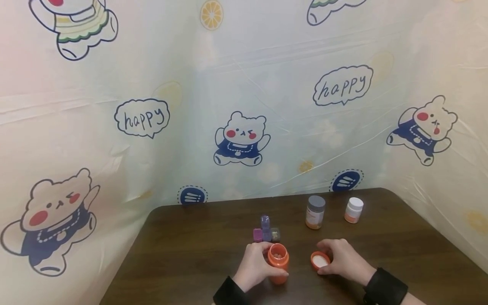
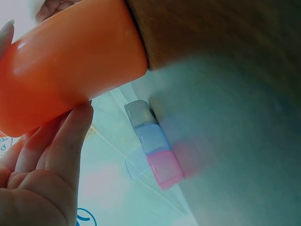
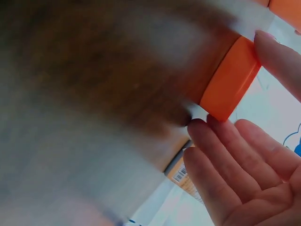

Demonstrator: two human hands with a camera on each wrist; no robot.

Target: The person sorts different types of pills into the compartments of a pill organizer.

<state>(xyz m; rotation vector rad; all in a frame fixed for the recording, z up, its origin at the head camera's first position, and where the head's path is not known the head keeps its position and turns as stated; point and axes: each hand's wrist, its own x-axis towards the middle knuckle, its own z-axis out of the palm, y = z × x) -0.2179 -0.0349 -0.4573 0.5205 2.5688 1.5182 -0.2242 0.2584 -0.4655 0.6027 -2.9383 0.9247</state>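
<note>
My left hand point(image 1: 256, 266) grips an orange pill bottle point(image 1: 279, 262) round its side, thumb in front and fingers behind. The bottle stands on the table without its cap, and small pale pieces show inside its mouth. To the right, my right hand point(image 1: 346, 260) pinches the orange cap point(image 3: 231, 77) between thumb and fingertips. The cap's white inner side faces up, at table level. Just behind the bottle stands a cluster of small coloured pill compartments point(image 1: 265, 234), purple, pink and grey; the left wrist view shows the pink compartment point(image 2: 164, 168) at one end.
Toward the back right of the dark wooden table point(image 1: 190, 254) stand a grey-capped jar point(image 1: 315, 213) and a smaller white-capped bottle point(image 1: 353, 210). A curtain point(image 1: 289, 106) printed with bears hangs behind the table's far edge.
</note>
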